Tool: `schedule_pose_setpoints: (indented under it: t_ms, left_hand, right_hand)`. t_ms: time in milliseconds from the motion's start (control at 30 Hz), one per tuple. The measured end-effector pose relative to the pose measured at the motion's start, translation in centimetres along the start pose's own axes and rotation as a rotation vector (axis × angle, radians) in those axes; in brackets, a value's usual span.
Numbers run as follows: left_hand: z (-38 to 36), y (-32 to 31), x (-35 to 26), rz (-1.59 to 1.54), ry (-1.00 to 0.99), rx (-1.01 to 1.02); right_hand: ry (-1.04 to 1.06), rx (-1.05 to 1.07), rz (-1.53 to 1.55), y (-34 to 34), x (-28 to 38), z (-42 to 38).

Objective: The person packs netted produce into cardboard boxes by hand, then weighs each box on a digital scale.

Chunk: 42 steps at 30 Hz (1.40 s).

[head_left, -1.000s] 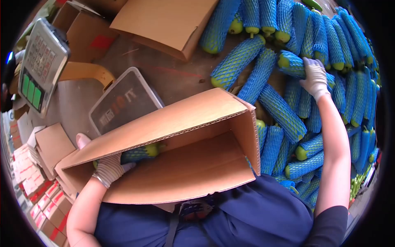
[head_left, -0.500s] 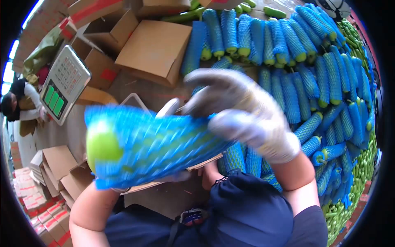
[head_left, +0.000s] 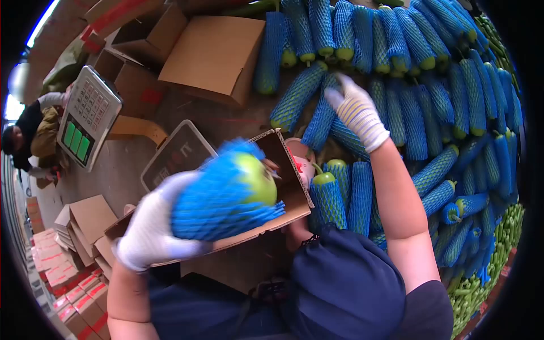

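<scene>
My left hand, in a white glove, is closed around a long green gourd in a blue foam net. Its bare, light green end points right, and it is tilted over an open cardboard box in front of my knees. To the right, my gloved right hand reaches out with fingers apart. Its fingertips are right at the upper part of another netted gourd. A further netted gourd lies just left of that one, and two more stand upright by the box's right end.
Rows of netted gourds fill the right side, with loose green vegetables beyond. A scale display stands at left near a grey plate. Cardboard boxes sit ahead and lower left. Another person bends at far left.
The gourd in my left hand has swung round, its bare end now to the right over the box. My right hand has left it and moved up and right to the netted gourds.
</scene>
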State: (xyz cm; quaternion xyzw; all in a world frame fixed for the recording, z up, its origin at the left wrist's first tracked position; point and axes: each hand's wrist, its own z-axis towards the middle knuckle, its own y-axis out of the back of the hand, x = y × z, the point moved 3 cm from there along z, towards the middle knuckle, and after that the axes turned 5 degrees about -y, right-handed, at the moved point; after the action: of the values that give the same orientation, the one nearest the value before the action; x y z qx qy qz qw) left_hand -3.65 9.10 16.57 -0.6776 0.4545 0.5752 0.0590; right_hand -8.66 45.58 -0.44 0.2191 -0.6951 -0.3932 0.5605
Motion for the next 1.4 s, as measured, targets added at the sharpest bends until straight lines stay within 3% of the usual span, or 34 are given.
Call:
schedule_pose_setpoints:
  t_ms: [33,67,100,267,367,433,500,567,633,667,733,800,833,933,967,1033,1167,1333,1400]
  left_hand:
    - [1.0,-1.6,1.4,0.154,0.004,0.071]
    - [1.5,-2.7,2.7,0.286,0.115,0.158]
    - [2.3,-4.0,3.8,0.337,0.183,0.216]
    - [6.1,-10.6,9.1,0.560,0.029,0.136]
    - [7.1,-12.0,10.1,0.588,0.119,0.189]
    - [6.9,-12.0,10.5,0.602,0.052,0.162]
    - [6.6,-11.8,10.5,0.560,-0.027,0.141]
    - [5.5,-10.1,9.9,0.521,-0.043,0.123]
    - [3.4,-6.8,8.6,0.341,-0.026,0.152]
    - [1.6,-5.4,9.0,0.326,-0.010,0.168]
    - [-1.8,-2.9,9.7,0.330,0.034,0.183]
    - [-5.3,-2.2,11.4,0.456,0.032,0.190]
    - [-7.0,-2.1,11.9,0.517,0.053,0.218]
    - [-11.0,-1.9,11.7,0.435,0.117,0.139]
    - [-11.7,-1.7,10.9,0.437,0.115,0.125]
    - [-13.0,-1.3,8.9,0.395,0.095,0.165]
    - [-14.7,-2.0,9.0,0.414,0.071,0.130]
    - [-14.7,-3.1,11.2,0.475,0.053,0.047]
    - [-14.4,-3.1,11.7,0.490,0.017,0.033]
  right_hand:
    - [-0.199,0.264,-0.318,-2.0,-2.0,-0.2]
    - [-0.266,0.385,-0.381,-4.4,-4.2,-0.4]
    - [-0.346,0.422,-0.362,-6.2,-5.0,-0.5]
    - [-0.619,0.471,-0.391,-9.8,-3.5,0.5]
    - [-0.754,0.430,-0.271,-10.3,-3.3,0.1]
    - [-0.793,0.407,-0.178,-12.0,-4.9,-0.8]
    - [-0.723,0.138,-0.072,-13.3,-6.1,-1.6]
    - [-0.656,-0.068,0.419,-13.7,-7.0,-2.5]
    - [-0.656,0.170,1.085,-10.4,-7.1,-2.6]
    - [-0.826,0.163,1.349,-8.1,-5.4,-3.6]
    - [-0.642,0.281,1.352,-2.5,-4.7,-5.4]
    - [-0.356,0.367,1.177,4.2,1.2,-8.0]
    - [-0.249,0.296,1.081,6.4,4.1,-9.3]
    - [-0.087,0.557,0.913,9.5,10.6,-11.2]
    - [-0.043,0.592,0.830,9.1,13.5,-11.8]
    - [0.438,0.678,0.357,7.5,18.3,-12.0]
    - [0.643,0.880,-0.020,0.9,22.3,-14.0]
    - [1.063,0.473,-0.341,-5.8,22.2,-13.0]
    - [1.026,0.463,-0.374,-5.1,21.6,-13.1]
